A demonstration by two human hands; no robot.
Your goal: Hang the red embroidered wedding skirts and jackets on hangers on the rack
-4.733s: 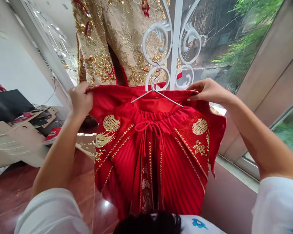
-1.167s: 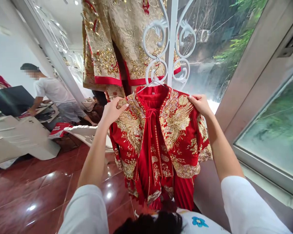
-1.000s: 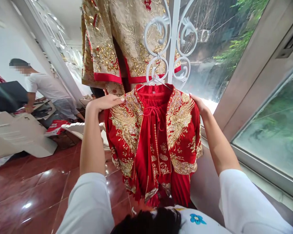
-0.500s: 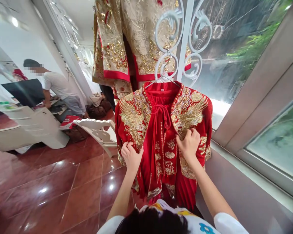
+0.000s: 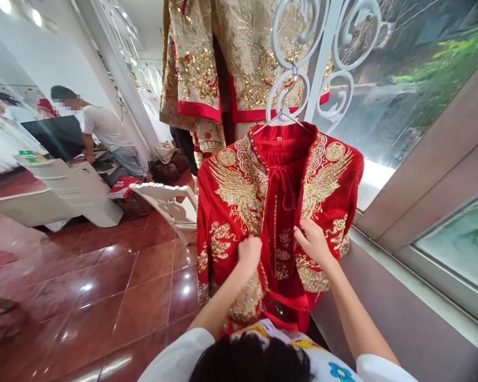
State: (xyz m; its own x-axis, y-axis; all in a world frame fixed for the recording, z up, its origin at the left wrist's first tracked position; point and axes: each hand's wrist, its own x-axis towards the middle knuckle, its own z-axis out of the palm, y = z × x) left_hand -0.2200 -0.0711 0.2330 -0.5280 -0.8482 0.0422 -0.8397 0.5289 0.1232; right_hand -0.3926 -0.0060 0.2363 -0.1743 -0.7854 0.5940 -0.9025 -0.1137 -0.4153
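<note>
Fingers curled in a fist, my left hand point(image 5: 250, 252) holds one front edge of the red, gold-embroidered fabric jacket point(image 5: 239, 193) at frame centre; my right hand point(image 5: 314, 241) pinches the other. Inside I see a red cord-tied garment point(image 5: 283, 220); above, a thin metal wire hanger point(image 5: 282, 113) and, top centre, a beige gold-sequinned garment point(image 5: 250, 58).

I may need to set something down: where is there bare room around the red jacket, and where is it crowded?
Tiled floor shows bare left of the red jacket, in front of the white chair. Between the left hand and right hand, the jacket's open front leaves a gap, backed by red cloth. Crowded: around the hanger, by the scrollwork and gold garment.
</note>
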